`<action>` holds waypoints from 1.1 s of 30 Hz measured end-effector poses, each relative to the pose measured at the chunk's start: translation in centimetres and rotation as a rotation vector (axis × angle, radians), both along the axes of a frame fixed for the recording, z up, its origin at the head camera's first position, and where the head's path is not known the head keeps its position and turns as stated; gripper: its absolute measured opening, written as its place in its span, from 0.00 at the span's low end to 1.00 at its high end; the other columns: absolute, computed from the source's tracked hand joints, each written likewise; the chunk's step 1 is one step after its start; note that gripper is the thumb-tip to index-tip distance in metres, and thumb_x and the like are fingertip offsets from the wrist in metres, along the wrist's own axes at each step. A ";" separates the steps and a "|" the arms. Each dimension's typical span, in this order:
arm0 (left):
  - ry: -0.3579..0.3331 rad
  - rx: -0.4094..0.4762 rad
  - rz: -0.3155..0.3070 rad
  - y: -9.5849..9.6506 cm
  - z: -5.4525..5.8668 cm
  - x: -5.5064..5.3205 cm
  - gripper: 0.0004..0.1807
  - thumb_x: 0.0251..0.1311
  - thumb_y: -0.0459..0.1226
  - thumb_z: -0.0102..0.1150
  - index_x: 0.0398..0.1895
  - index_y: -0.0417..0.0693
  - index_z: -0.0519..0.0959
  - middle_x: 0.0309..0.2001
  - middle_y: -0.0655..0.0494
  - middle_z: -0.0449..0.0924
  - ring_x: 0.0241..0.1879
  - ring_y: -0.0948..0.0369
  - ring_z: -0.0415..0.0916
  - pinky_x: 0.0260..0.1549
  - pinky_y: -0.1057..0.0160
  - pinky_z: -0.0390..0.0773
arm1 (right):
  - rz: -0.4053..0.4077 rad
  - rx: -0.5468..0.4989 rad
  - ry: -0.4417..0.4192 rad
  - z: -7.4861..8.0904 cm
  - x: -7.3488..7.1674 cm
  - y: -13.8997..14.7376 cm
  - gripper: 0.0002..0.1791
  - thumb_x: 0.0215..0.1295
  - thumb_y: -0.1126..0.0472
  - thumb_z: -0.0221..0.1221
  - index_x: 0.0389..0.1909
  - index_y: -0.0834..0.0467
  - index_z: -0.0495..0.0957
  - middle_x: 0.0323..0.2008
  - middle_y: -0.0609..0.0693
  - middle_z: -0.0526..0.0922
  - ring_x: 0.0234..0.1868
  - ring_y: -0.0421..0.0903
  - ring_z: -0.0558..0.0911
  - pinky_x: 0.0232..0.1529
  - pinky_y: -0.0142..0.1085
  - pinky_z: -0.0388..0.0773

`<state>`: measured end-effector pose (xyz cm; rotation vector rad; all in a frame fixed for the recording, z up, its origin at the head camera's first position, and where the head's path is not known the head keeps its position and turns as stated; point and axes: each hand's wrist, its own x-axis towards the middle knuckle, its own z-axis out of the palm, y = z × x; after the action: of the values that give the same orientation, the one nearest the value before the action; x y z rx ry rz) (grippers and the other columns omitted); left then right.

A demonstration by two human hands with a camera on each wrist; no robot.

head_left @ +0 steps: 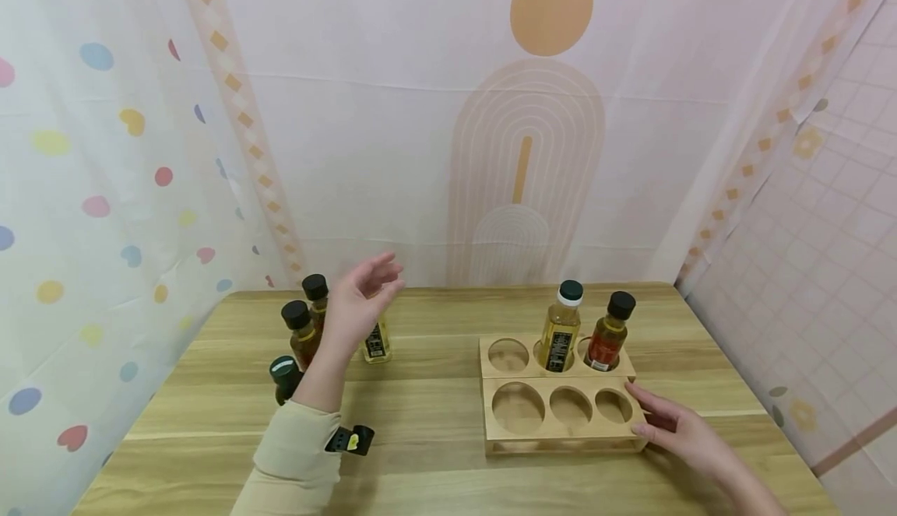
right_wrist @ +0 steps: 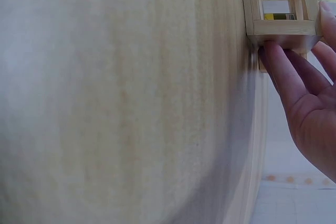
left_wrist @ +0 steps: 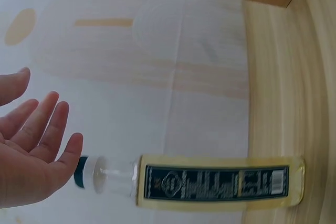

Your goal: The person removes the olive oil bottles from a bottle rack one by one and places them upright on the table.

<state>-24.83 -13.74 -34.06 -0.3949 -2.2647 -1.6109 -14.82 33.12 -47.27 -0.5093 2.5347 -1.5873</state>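
My left hand (head_left: pixel 357 302) is raised at the left of the table, fingers spread and loosely bent, holding nothing. Just behind it stands an upright bottle of pale yellow oil (head_left: pixel 377 342), its upper part hidden by the hand; the left wrist view shows its dark green cap (left_wrist: pixel 80 171) close by the little finger. My right hand (head_left: pixel 676 426) grips the right end of a two-tier wooden bottle rack (head_left: pixel 561 446), thumb in front and fingers at the side. Set in the rack's back row are a green-capped oil bottle (head_left: pixel 561 333) and a black-capped, red-labelled bottle (head_left: pixel 606 337).
Left of my forearm stand two black-capped bottles (head_left: pixel 297 317) and a green-capped one (head_left: pixel 285 372), partly covered by the arm. A black device (head_left: pixel 353 440) sits at my left wrist. A patterned curtain (head_left: pixel 350 150) hangs behind the wooden table (head_left: pixel 420 422).
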 end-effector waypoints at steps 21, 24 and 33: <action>-0.010 -0.027 -0.155 7.0 -4.1 -0.5 0.23 0.59 0.31 0.67 0.58 0.37 0.78 0.47 0.45 0.84 0.50 0.50 0.80 0.55 0.48 0.76 | -0.012 0.041 -0.017 0.0 -0.2 0.1 0.34 0.70 0.61 0.60 0.72 0.68 0.59 0.70 0.69 0.57 0.59 0.29 0.69 0.53 0.23 0.72; -0.023 -0.028 -0.181 8.0 -4.4 -0.5 0.23 0.60 0.32 0.67 0.59 0.37 0.78 0.47 0.46 0.84 0.50 0.51 0.80 0.54 0.49 0.76 | -0.020 0.061 -0.016 0.0 -0.2 0.0 0.34 0.70 0.61 0.60 0.73 0.67 0.59 0.71 0.69 0.58 0.64 0.49 0.70 0.53 0.24 0.72; -0.095 -0.028 -0.275 11.3 -4.5 -0.4 0.24 0.61 0.33 0.67 0.61 0.40 0.76 0.50 0.45 0.83 0.52 0.51 0.79 0.57 0.49 0.74 | -0.022 0.066 -0.029 0.2 -0.1 -0.1 0.35 0.71 0.61 0.59 0.73 0.68 0.58 0.71 0.70 0.57 0.63 0.67 0.65 0.52 0.24 0.72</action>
<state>-25.21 -2.49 -38.53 -0.6767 -2.3908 -1.7637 -14.94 33.01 -47.02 -0.4500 2.5705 -1.5006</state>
